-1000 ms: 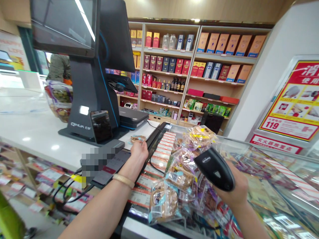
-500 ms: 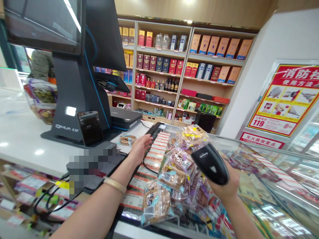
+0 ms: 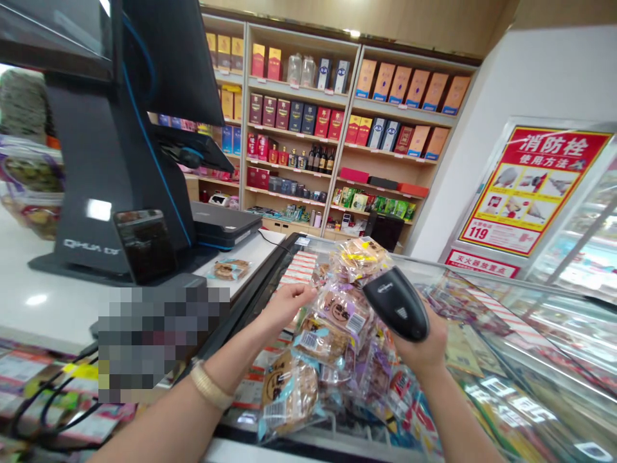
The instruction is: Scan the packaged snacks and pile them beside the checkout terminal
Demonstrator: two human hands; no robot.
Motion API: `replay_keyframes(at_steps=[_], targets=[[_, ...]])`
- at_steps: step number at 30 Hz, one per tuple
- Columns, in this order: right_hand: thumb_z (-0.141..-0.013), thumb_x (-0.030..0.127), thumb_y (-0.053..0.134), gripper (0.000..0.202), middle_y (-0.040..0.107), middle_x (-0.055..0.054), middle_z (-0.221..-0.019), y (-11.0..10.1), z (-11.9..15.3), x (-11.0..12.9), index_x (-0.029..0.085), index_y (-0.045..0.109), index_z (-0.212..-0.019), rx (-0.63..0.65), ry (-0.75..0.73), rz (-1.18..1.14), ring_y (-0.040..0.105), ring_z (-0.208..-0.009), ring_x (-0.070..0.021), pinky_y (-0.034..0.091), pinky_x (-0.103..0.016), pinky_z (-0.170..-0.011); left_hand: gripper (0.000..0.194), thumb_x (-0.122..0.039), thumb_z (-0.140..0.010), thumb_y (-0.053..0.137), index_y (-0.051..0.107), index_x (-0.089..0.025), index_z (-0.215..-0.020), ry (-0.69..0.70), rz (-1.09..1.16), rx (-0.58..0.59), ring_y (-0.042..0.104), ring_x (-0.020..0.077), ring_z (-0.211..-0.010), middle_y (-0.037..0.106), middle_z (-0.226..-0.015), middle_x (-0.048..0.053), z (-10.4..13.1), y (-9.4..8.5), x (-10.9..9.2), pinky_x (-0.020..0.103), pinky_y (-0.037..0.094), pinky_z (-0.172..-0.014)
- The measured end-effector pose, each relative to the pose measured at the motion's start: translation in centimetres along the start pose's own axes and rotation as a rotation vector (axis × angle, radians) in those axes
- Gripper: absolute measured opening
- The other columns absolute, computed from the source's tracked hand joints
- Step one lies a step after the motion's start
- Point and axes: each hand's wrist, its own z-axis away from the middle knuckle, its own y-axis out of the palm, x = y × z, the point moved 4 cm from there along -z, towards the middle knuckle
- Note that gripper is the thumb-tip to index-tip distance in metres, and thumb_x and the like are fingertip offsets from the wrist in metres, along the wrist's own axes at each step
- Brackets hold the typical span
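Note:
My right hand (image 3: 427, 337) is wrapped around a black handheld barcode scanner (image 3: 396, 303), whose broad head is held above a heap of clear-wrapped cookies. My left hand (image 3: 289, 302), a beige band on its wrist, is at the heap's left side. Its fingers are drawn together at the edge of a purple-trimmed cookie packet (image 3: 341, 310); their tips are partly hidden. Below lie a blue-trimmed cookie packet (image 3: 322, 341) and another cookie packet (image 3: 290, 389) in front. A yellow-marked cookie packet (image 3: 362, 256) tops the back of the heap. One single cookie packet (image 3: 230, 269) lies apart on the white counter.
A dark checkout terminal (image 3: 120, 161) stands on the left, with a phone-like device (image 3: 146, 246) against its base. The heap rests on a glass display case (image 3: 434, 270). Loose black cables (image 3: 48, 411) hang at lower left. Shelves (image 3: 303, 96) of boxes and bottles line the back.
My left hand has moved from beside the counter's lone packet to the heap, its spread fingers drawing together. The scanner stays over the heap. The view has turned slightly right.

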Motion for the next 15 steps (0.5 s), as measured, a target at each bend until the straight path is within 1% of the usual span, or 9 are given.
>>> replay_keyframes(at_steps=[2, 4, 7, 10, 12, 13, 15], targets=[[-0.075, 0.032, 0.062, 0.023, 0.064, -0.003, -0.064, 0.0, 0.0, 0.0, 0.019, 0.063, -0.095, 0.003, 0.003, -0.003, 0.064, -0.057, -0.0228, 0.051, -0.032, -0.051, 0.032, -0.045, -0.07, 0.07, 0.058, -0.016, -0.062, -0.025, 0.149, 0.007, 0.052, 0.012, -0.061, 0.059, -0.064, 0.001, 0.1, 0.0, -0.2, 0.024, 0.043, -0.06], [-0.075, 0.032, 0.062, 0.021, 0.064, -0.003, -0.064, 0.0, -0.1, 0.1, 0.019, 0.063, -0.092, 0.008, 0.006, -0.002, 0.064, -0.057, -0.0225, 0.052, -0.032, -0.051, 0.031, -0.044, -0.068, 0.073, 0.062, -0.015, -0.068, -0.061, 0.27, 0.001, 0.053, 0.011, -0.056, 0.06, -0.065, 0.001, 0.1, -0.2, -0.6, 0.022, 0.044, -0.052], [-0.076, 0.032, 0.061, 0.017, 0.063, -0.002, -0.063, 0.0, -0.2, 0.1, 0.02, 0.063, -0.088, 0.014, 0.01, 0.005, 0.063, -0.056, -0.0217, 0.052, -0.031, -0.05, 0.03, -0.041, -0.067, 0.076, 0.063, -0.014, -0.073, -0.1, 0.373, 0.021, 0.054, 0.0104, -0.048, 0.062, -0.066, 0.002, 0.0, -0.7, -1.2, 0.022, 0.045, -0.041], [-0.076, 0.03, 0.061, 0.014, 0.063, -0.003, -0.063, -0.1, -0.1, 0.0, 0.02, 0.063, -0.087, 0.007, 0.003, 0.001, 0.063, -0.056, -0.0214, 0.052, -0.031, -0.05, 0.026, -0.034, -0.068, 0.077, 0.061, -0.013, -0.071, -0.116, 0.443, 0.071, 0.057, 0.0111, -0.047, 0.063, -0.066, 0.003, -0.1, -1.3, -1.6, 0.022, 0.05, -0.04], [-0.076, 0.03, 0.062, 0.017, 0.066, -0.004, -0.068, -0.2, -0.1, 0.1, 0.019, 0.063, -0.089, -0.002, -0.022, -0.01, 0.065, -0.06, -0.0226, 0.053, -0.032, -0.052, 0.025, -0.03, -0.069, 0.077, 0.059, -0.014, -0.07, -0.105, 0.496, 0.082, 0.059, 0.0114, -0.048, 0.063, -0.065, 0.002, -0.3, -1.7, -1.6, 0.022, 0.052, -0.041], [-0.076, 0.031, 0.062, 0.019, 0.067, -0.005, -0.071, -0.2, -0.2, 0.2, 0.019, 0.063, -0.091, 0.0, -0.036, -0.021, 0.066, -0.062, -0.0233, 0.053, -0.033, -0.054, 0.026, -0.03, -0.07, 0.078, 0.057, -0.014, -0.07, -0.082, 0.524, 0.064, 0.06, 0.0113, -0.048, 0.063, -0.065, 0.002, -0.4, -2.0, -1.7, 0.022, 0.053, -0.041], [-0.077, 0.033, 0.061, 0.021, 0.068, -0.006, -0.074, -0.2, -0.3, 0.5, 0.019, 0.062, -0.092, 0.025, -0.067, -0.062, 0.067, -0.064, -0.0239, 0.053, -0.034, -0.055, 0.029, -0.031, -0.069, 0.079, 0.055, -0.015, -0.071, -0.001, 0.576, -0.021, 0.061, 0.0106, -0.048, 0.064, -0.067, 0.0, -0.5, -2.5, -2.0, 0.021, 0.055, -0.043]])
